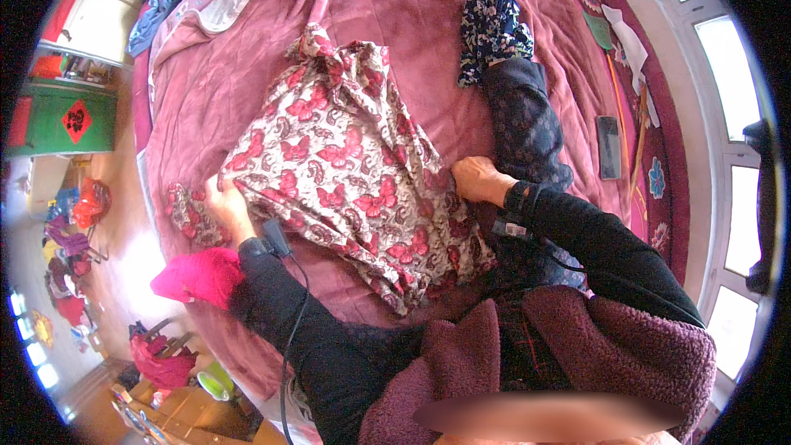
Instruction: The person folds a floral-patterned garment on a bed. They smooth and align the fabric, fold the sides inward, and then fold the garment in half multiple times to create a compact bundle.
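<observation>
A white garment with red butterfly print lies spread over a pink blanket, its narrow top end bunched and twisted. My left hand grips its left edge. Left of that hand lies a crumpled piece of the same printed fabric; whether it joins the garment is hidden. My right hand is closed on the right edge, beside my outstretched right leg. Folds of the garment reach down to my lap. A bright pink cloth item sits below my left forearm.
A dark phone rests on the bed at right, near a thin wooden stick. Dark floral fabric lies beyond my right leg. A black cable hangs along my left arm. Clothes are heaped at the far left corner.
</observation>
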Available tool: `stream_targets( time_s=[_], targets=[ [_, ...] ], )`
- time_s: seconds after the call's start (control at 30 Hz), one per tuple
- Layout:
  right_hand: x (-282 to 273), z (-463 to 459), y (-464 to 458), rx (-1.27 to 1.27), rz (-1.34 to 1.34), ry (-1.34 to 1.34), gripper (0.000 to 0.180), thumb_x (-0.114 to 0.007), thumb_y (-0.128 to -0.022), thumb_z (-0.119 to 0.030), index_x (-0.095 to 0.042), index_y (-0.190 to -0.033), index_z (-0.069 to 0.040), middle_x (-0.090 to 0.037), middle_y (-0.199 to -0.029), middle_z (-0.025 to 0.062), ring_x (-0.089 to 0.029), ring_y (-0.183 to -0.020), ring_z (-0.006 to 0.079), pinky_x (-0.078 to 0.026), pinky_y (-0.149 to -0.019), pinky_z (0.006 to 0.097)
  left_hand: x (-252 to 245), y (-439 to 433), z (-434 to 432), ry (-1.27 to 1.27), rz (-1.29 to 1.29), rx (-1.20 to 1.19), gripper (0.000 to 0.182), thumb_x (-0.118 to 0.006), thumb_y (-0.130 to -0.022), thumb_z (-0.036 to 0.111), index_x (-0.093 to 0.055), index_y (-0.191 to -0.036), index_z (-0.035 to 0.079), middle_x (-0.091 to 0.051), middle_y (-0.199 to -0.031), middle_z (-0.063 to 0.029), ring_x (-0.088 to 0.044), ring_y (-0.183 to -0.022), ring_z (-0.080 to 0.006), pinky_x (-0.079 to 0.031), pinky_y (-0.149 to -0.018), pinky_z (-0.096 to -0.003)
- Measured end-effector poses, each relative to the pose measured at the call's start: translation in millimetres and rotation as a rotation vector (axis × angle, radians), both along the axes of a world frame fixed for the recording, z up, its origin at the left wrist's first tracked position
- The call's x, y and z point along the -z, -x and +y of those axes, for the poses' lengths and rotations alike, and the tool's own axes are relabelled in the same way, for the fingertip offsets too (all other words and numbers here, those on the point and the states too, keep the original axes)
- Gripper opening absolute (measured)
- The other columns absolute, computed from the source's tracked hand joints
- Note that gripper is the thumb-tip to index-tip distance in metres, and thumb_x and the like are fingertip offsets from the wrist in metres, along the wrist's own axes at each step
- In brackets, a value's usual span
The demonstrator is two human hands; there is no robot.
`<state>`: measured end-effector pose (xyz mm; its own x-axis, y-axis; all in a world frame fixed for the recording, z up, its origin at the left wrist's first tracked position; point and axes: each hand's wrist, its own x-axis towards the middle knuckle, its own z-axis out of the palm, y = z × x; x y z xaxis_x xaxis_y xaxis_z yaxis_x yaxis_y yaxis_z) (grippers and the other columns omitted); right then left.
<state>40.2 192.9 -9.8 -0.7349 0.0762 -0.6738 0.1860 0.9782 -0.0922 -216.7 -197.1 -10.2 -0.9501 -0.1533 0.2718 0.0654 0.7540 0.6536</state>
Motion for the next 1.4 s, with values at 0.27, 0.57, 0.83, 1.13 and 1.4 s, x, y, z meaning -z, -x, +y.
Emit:
stream_targets(
  time_s=[0.27,0.57,0.83,1.13,1.4],
  targets=[
    [-0.5,-0.5,0.3,-0.001,0.073,-0.006,0.022,-0.058,-0.079,-0.018,-0.073,-0.087,-0.004,-0.07,-0.093,0.0183,-0.069,-0.089,0.0342,-0.055,-0.075,0.0438,-1.9,-48.1,-25.3,0.133,-0.094,0.04,0.025,-0.062,-0.083,0.006,-0.064,-0.108,0.002,-0.066,-0.095,-0.0129,-0.062,-0.091,-0.026,-0.048,-0.085,-0.0362],
    [-1.0,-1.0,-1.7,0.027,0.073,-0.005,0.028,-0.059,-0.083,-0.025,-0.072,-0.097,-0.005,-0.069,-0.104,0.0179,-0.067,-0.098,0.0333,-0.054,-0.081,0.0428,5.3,-203.4,16.6,-0.166,-0.535,0.191,0.021,-0.06,-0.091,0.02,-0.064,-0.08,0.002,-0.063,-0.071,-0.0023,-0.056,-0.064,-0.0097,-0.046,-0.063,-0.0258],
    [-1.8,-2.3,-3.8,0.067,0.123,0.015,0.025,-0.056,-0.082,-0.019,-0.072,-0.096,-0.005,-0.068,-0.104,0.0184,-0.066,-0.1,0.0344,-0.054,-0.082,0.0436,10.7,-256.5,81.8,-0.014,-0.707,0.034,0.045,-0.062,-0.085,0.042,-0.06,-0.089,-0.003,-0.064,-0.079,-0.0202,-0.063,-0.076,-0.0333,-0.048,-0.072,-0.0428],
    [-9.1,-0.1,-10.5,0.086,0.201,0.073,0.025,-0.056,-0.079,-0.016,-0.072,-0.093,-0.002,-0.068,-0.099,0.0212,-0.066,-0.096,0.0363,-0.053,-0.081,0.045,-32.5,-272.4,-1.2,0.344,-0.457,-0.084,0.027,-0.056,-0.079,0.015,-0.058,-0.103,0.003,-0.065,-0.093,-0.022,-0.062,-0.091,-0.0416,-0.047,-0.078,-0.0493],
    [-9.6,-0.8,-9.3,0.066,0.149,0.026,0.024,-0.058,-0.081,-0.018,-0.072,-0.094,-0.004,-0.069,-0.101,0.0187,-0.067,-0.096,0.0344,-0.054,-0.079,0.044,-31.3,-272.0,39.4,0.336,-0.055,0.279,0.023,-0.058,-0.081,0.013,-0.058,-0.103,0.006,-0.06,-0.098,-0.0172,-0.058,-0.095,-0.0394,-0.047,-0.079,-0.0503]
  ],
)
